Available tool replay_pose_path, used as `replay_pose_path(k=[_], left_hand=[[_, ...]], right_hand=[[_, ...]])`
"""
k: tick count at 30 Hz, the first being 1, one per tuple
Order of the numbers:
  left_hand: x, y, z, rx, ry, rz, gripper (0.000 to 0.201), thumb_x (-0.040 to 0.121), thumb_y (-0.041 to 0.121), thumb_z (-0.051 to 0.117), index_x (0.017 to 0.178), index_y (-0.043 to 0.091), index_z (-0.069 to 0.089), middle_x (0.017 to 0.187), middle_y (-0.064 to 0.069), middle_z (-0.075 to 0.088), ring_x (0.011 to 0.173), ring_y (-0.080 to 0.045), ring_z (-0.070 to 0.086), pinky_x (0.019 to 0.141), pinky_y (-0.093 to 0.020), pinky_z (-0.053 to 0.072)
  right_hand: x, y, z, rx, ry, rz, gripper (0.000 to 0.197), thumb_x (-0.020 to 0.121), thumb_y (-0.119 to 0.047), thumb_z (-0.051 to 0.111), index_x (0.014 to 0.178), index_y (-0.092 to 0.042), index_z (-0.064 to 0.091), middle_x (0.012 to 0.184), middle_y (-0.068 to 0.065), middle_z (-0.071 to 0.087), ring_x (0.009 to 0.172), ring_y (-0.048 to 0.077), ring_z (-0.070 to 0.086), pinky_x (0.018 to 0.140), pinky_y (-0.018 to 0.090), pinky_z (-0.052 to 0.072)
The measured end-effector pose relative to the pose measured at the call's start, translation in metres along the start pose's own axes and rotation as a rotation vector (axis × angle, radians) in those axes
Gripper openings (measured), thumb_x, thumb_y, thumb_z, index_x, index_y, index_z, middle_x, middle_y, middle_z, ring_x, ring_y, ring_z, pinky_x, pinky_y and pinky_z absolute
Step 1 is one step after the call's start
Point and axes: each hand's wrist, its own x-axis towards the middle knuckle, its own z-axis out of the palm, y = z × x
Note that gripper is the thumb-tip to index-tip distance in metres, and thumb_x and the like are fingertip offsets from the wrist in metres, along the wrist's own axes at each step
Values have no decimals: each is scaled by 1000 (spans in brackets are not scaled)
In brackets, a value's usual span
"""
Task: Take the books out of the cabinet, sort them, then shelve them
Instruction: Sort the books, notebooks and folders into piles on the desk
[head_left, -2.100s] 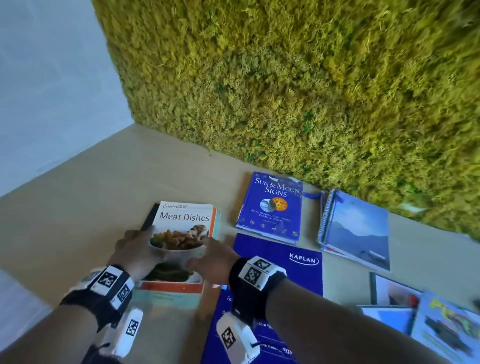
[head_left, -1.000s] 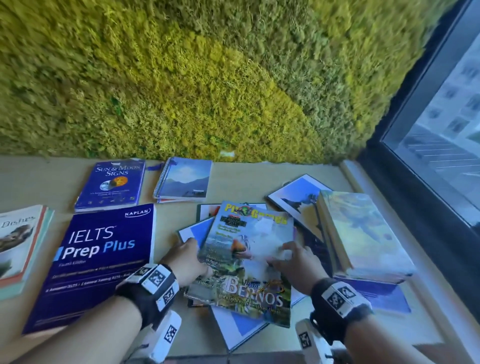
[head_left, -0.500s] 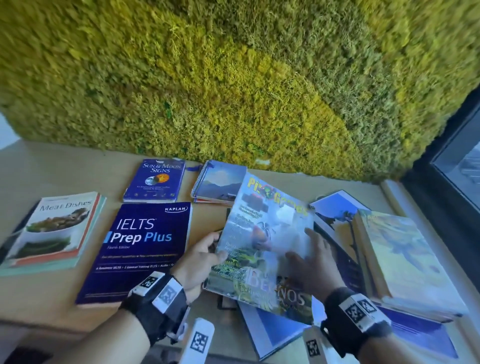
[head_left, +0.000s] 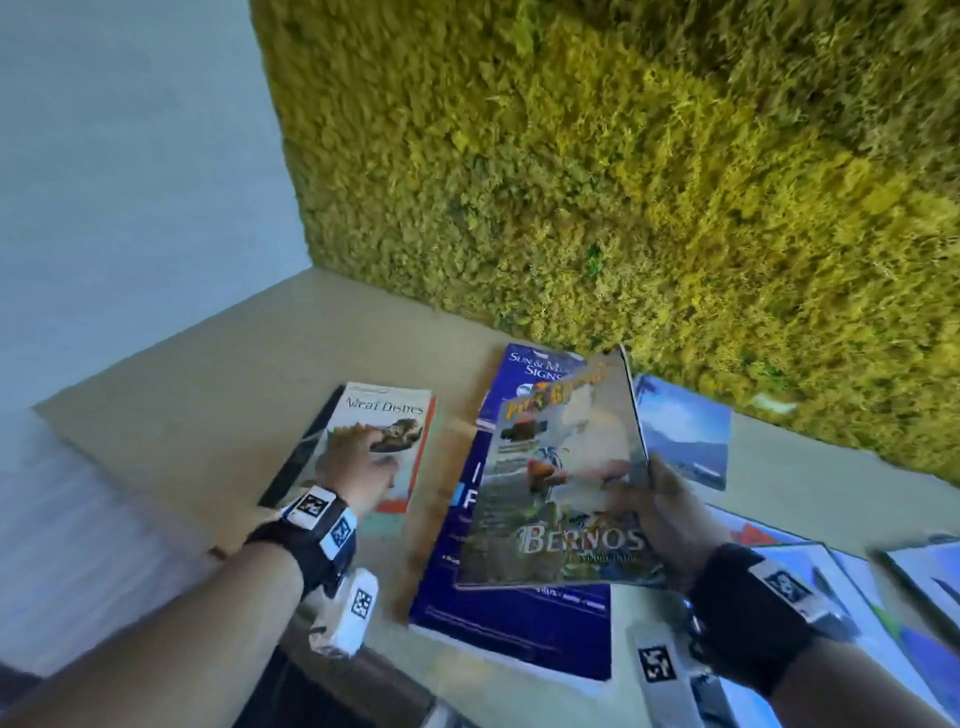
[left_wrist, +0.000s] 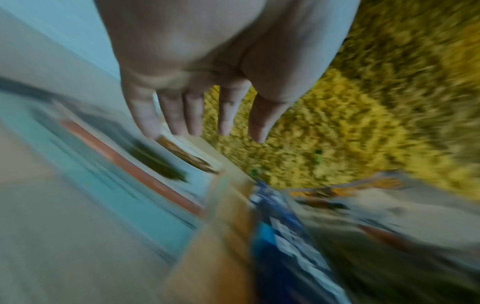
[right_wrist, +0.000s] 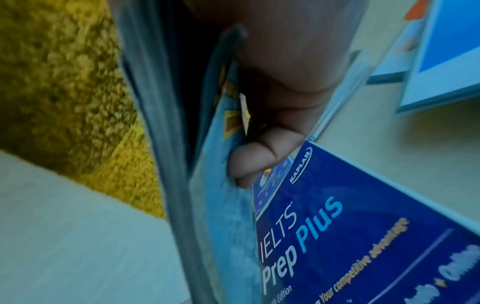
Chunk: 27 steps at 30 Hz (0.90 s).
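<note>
My right hand (head_left: 660, 499) grips a glossy magazine (head_left: 561, 478) by its right edge and holds it tilted above the blue IELTS Prep Plus book (head_left: 514, 618). In the right wrist view my thumb (right_wrist: 262, 160) presses the magazine's (right_wrist: 215, 205) cover, with the IELTS book (right_wrist: 363, 236) lying flat below. My left hand (head_left: 358, 462) reaches with straight fingers over the Meat Dishes cookbook (head_left: 387, 415), holding nothing; the blurred left wrist view shows its fingers (left_wrist: 226, 115) spread above that cookbook (left_wrist: 145, 170). The Sun & Moon Signs book (head_left: 530, 364) lies partly hidden behind the magazine.
Books lie on a pale wooden surface (head_left: 208, 395) against a yellow-green moss wall (head_left: 623, 182). A blue landscape-cover notebook (head_left: 685, 436) lies right of the magazine, and more blue-and-white books (head_left: 857, 597) crowd the lower right. A pale wall (head_left: 130, 156) closes the left side.
My right hand has lifted the magazine off the right-hand pile and carried it left over the IELTS book. My left hand let go of it and moved over the cookbook.
</note>
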Motion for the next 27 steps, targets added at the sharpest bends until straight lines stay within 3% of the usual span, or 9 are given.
replay_pose_path(k=[5,7,9,13,16,18,22,24,27], left_hand=[[52,-56,-26,347,17,-278,77,78,52,74,136,16,38,131,-22,53,118,-40,57,94,-40,49],[66,-69,-23,395,1,-279,96,65,60,81,137,16,35,130,-21,51,118,-41,56,93,-42,49],[77,-74,-23,358,-44,-284,104,53,63,85,131,12,41,123,-19,57,108,-39,62,87,-41,54],[87,-72,-33,37,-139,-259,57,70,24,90,113,-2,64,109,-19,71,87,-29,68,75,-36,56],[93,-69,-58,-202,-172,-211,22,80,8,82,96,7,67,99,-11,72,84,-25,67,78,-37,53],[96,-61,-81,-297,-183,-168,17,84,7,78,91,13,63,97,-6,71,90,-27,66,89,-43,52],[91,-45,-116,-490,-196,-109,27,87,5,74,109,8,59,102,-4,67,94,-23,63,79,-33,47],[88,-42,-123,-561,-210,-89,22,88,5,73,105,12,60,103,-2,65,103,-26,61,88,-35,43],[78,-40,-130,-810,-290,-112,10,93,1,63,100,7,63,90,-12,70,75,-31,74,64,-39,57]], right_hand=[[25,-3,49,-80,-56,1,23,96,12,47,111,0,59,92,18,71,69,28,70,52,27,57],[31,1,64,-93,-62,18,20,97,2,50,114,-4,59,102,22,74,85,35,74,69,41,62],[32,2,75,-115,-54,26,17,98,-2,50,111,-7,61,108,27,71,82,36,70,70,43,54],[37,1,83,-122,-55,46,17,98,0,49,108,-6,62,104,29,71,78,32,65,69,43,49],[39,1,88,-98,-55,88,11,98,-10,54,107,-10,60,106,27,70,83,39,67,73,54,53],[41,3,97,-61,-67,156,15,96,-20,59,109,-14,60,113,30,68,93,49,68,82,67,54],[54,15,124,-13,-81,281,18,94,-17,57,112,-13,57,122,34,63,100,54,67,90,74,49],[64,19,141,-86,-100,242,20,95,-10,55,114,-11,59,122,29,66,108,49,66,94,67,52],[75,19,166,-237,-108,191,23,97,-9,55,120,-13,60,124,16,68,108,32,67,100,48,54]])
